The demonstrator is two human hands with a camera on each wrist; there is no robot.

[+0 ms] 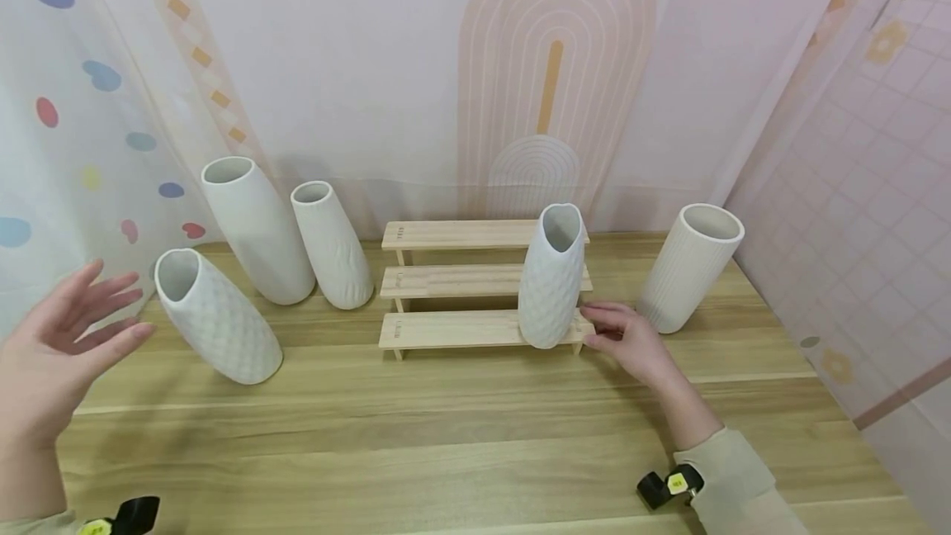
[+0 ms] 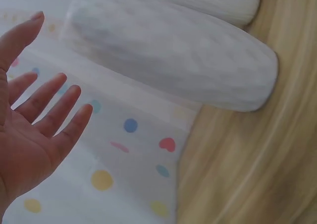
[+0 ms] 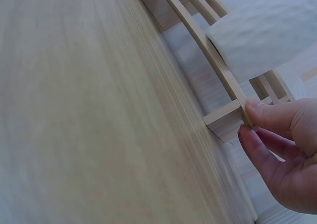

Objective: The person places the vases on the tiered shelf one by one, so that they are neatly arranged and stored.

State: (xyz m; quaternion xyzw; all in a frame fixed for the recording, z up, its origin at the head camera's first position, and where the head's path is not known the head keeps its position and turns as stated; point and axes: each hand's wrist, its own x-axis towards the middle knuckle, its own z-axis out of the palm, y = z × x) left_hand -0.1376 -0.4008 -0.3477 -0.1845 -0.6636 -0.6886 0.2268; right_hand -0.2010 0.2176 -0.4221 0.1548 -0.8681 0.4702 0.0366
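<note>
At the far left, a cloth with coloured spots hangs behind the left hand. This hand is in the air with its fingers loosely spread, and it holds nothing. Near to it, but not touched by it, stands the quilted vase, which is white and has a pattern of diamonds on its wall. Behind this one stands the tall vase, and just beside that, to the right, the slim vase (its lines are softly wavy). All three are on the wooden tabletop.

In the middle is the wooden rack with three shelves, which rise like steps toward the back cloth. The heart-mouthed vase stands upon the lowest shelf, near its right end. Exactly at this end, the right hand pinches the board between thumb and fingers, as the right wrist view shows well.

Farther right, behind this hand, the ribbed vase stands on the tabletop, and at the right edge hangs a cloth with a grid.
</note>
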